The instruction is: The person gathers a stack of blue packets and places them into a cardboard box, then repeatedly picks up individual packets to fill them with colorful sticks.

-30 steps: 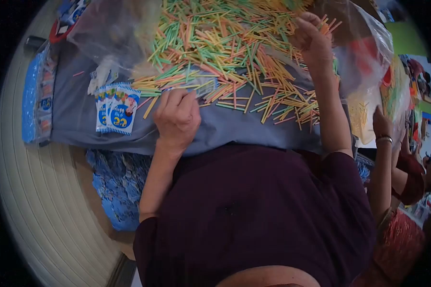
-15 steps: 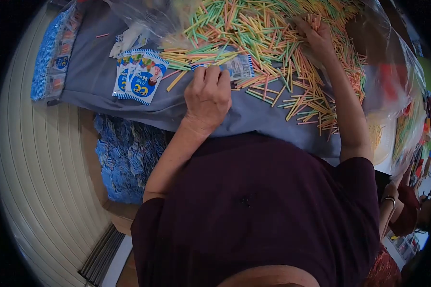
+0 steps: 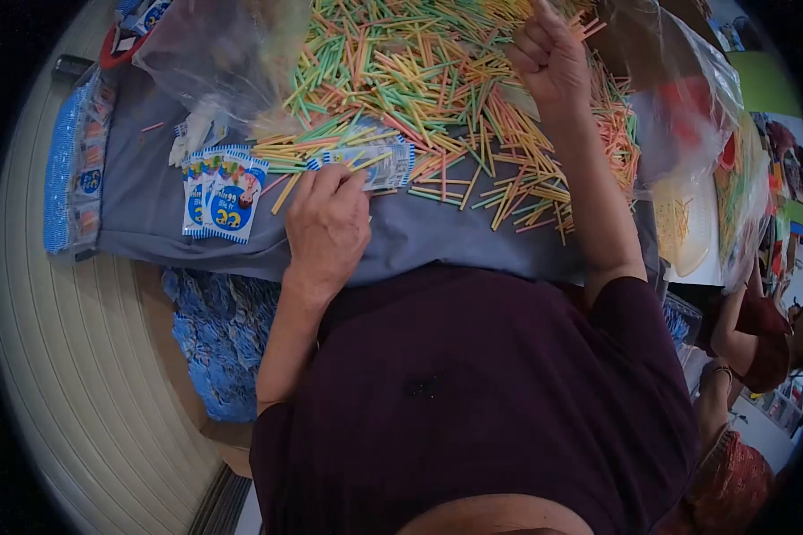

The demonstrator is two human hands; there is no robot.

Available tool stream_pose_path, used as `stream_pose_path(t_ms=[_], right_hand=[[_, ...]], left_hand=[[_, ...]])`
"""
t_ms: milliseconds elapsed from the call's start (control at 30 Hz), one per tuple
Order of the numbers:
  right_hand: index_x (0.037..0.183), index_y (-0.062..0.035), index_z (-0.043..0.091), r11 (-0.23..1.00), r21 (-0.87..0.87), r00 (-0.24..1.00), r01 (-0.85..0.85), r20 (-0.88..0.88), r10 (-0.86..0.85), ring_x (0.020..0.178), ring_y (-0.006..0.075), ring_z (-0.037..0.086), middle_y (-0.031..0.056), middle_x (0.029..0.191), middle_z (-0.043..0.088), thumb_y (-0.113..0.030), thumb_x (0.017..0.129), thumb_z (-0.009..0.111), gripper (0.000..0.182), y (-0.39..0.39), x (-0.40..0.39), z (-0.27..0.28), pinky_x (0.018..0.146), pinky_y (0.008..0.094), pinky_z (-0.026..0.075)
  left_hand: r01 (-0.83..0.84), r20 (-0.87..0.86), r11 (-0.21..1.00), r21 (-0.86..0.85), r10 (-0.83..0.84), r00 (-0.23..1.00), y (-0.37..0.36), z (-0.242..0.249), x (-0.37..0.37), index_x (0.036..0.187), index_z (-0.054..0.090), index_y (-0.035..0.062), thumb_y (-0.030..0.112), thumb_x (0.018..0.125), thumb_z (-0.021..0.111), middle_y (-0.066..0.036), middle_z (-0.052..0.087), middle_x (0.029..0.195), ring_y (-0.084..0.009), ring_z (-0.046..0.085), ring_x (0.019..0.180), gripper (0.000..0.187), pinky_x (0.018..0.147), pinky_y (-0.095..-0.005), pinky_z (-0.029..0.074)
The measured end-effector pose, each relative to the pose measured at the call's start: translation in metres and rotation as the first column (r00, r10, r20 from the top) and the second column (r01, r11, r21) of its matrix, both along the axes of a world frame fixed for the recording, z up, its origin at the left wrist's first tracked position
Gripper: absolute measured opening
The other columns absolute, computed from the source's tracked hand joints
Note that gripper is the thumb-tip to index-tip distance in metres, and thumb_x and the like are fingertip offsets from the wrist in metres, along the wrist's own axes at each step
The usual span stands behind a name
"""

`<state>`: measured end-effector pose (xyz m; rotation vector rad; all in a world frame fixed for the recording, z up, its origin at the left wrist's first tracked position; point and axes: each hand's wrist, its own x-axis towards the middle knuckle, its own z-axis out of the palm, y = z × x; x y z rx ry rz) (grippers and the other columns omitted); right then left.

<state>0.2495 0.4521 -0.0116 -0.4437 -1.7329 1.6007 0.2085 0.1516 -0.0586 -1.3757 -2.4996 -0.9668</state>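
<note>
My right hand [image 3: 553, 67] is raised over the right part of a big heap of thin pastel sticks [image 3: 401, 80]. Its fingers are curled around a few sticks [image 3: 587, 28], whose pink and orange ends poke out. Near the table's front edge rests my left hand [image 3: 328, 218], fingers bent and pressed together; what they pinch, if anything, is hidden. Just beyond its fingertips lies a blue-and-white striped, partly clear packet [image 3: 388, 167] with sticks across it. Several printed packets [image 3: 227, 198] overlap in a fan to the left.
Crumpled clear plastic [image 3: 232, 71] borders the heap on the left, with more plastic at right. A blue bag [image 3: 67, 169] stands at the cloth's left edge. Below is a box of blue wrappers [image 3: 223, 339]. A pale basket [image 3: 682, 223] and another person [image 3: 749, 348] are at right.
My right hand has lifted away from the heap with sticks in its fingers. The whole view has shifted, so the table appears lower and further left. The left hand stays beside the packet.
</note>
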Motion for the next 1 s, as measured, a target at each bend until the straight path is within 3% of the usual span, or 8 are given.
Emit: stream_pose_path(t_ms=[100,167,267,467,800,900,967,1000], right_hand=[[0.088,-0.0022,0.064,0.998,-0.009,0.997,-0.067,-0.027,0.066,0.095,0.0215,0.069,0.0087,0.087,0.07,-0.028,0.107,0.049,0.035,-0.011,-0.007,0.0,0.088,0.0361,0.054],[0.089,-0.0021,0.064,0.994,-0.012,0.994,-0.105,-0.042,0.105,0.096,0.0217,0.069,0.0089,0.087,0.07,-0.029,0.107,0.048,0.036,-0.017,-0.011,0.001,0.089,0.0364,0.054],[0.09,-0.0019,0.064,0.986,-0.021,0.984,-0.168,-0.061,0.167,0.097,0.022,0.069,0.0092,0.088,0.07,-0.03,0.107,0.048,0.037,-0.023,-0.007,0.003,0.09,0.0368,0.054],[0.091,-0.0016,0.064,0.955,-0.018,0.949,-0.297,-0.12,0.293,0.1,0.0226,0.068,0.0099,0.09,0.071,-0.033,0.107,0.046,0.04,-0.03,0.001,0.007,0.092,0.0377,0.053],[0.094,-0.001,0.065,0.887,0.035,0.865,-0.461,-0.205,0.458,0.103,0.0236,0.067,0.0109,0.093,0.072,-0.037,0.108,0.043,0.044,-0.043,-0.014,0.007,0.096,0.0391,0.051],[0.095,-0.0009,0.065,0.867,0.053,0.84,-0.496,-0.223,0.495,0.104,0.0238,0.067,0.0111,0.094,0.072,-0.038,0.108,0.043,0.045,-0.044,-0.018,0.006,0.096,0.0394,0.051],[0.104,-0.0092,0.071,0.906,0.245,0.933,-0.344,-0.024,0.36,0.082,0.0124,0.061,0.0024,0.084,0.069,-0.048,0.102,0.049,0.044,-0.048,-0.02,0.005,0.077,0.0349,0.048],[0.104,-0.0092,0.071,0.904,0.251,0.931,-0.346,-0.026,0.364,0.082,0.0124,0.061,0.0024,0.084,0.069,-0.048,0.102,0.049,0.044,-0.046,-0.02,0.004,0.077,0.0349,0.048]], left_hand=[[0.016,0.008,1.0,0.016,-0.016,1.0,-0.004,-0.005,-0.012,0.092,0.072,0.0002,-0.004,0.075,0.071,-0.01,0.065,0.087,-0.0274,0.064,0.082,0.017,0.072,-0.037,0.052],[-0.049,0.341,0.979,0.199,-0.023,0.94,-0.003,-0.008,-0.018,0.087,0.072,-0.0008,-0.003,0.076,0.073,-0.01,0.066,0.081,-0.024,0.065,0.073,0.011,0.067,-0.0341,0.052],[-0.128,0.499,0.944,0.303,-0.043,0.866,0.008,0.007,-0.019,0.081,0.071,-0.0033,-0.002,0.077,0.077,-0.009,0.067,0.076,-0.0164,0.065,0.065,0.008,0.061,-0.0281,0.051],[-0.1,0.542,0.893,0.438,-0.174,0.822,0.051,0.005,-0.032,0.084,0.072,-0.0038,-0.002,0.076,0.08,-0.008,0.069,0.073,-0.0117,0.064,0.065,0.011,0.059,-0.0256,0.05],[-0.035,0.501,0.885,0.465,-0.23,0.834,0.085,0.012,-0.041,0.088,0.074,-0.0028,0.001,0.077,0.08,-0.008,0.071,0.074,-0.011,0.065,0.063,0.013,0.057,-0.0264,0.05],[0.049,0.48,0.899,0.434,-0.278,0.832,0.089,0.016,-0.041,0.095,0.073,-0.0034,0.001,0.086,0.076,-0.001,0.071,0.079,-0.0046,0.061,0.071,0.011,0.063,-0.0222,0.05],[0.011,0.534,0.874,0.486,-0.307,0.788,0.094,0.012,-0.041,0.096,0.073,-0.0023,0.001,0.085,0.077,-0.002,0.071,0.081,-0.005,0.062,0.073,0.012,0.065,-0.0226,0.051],[0.01,0.529,0.872,0.49,-0.307,0.791,0.096,0.012,-0.042,0.096,0.073,-0.0023,0.001,0.085,0.077,-0.002,0.071,0.081,-0.005,0.062,0.073,0.012,0.065,-0.0226,0.051]])
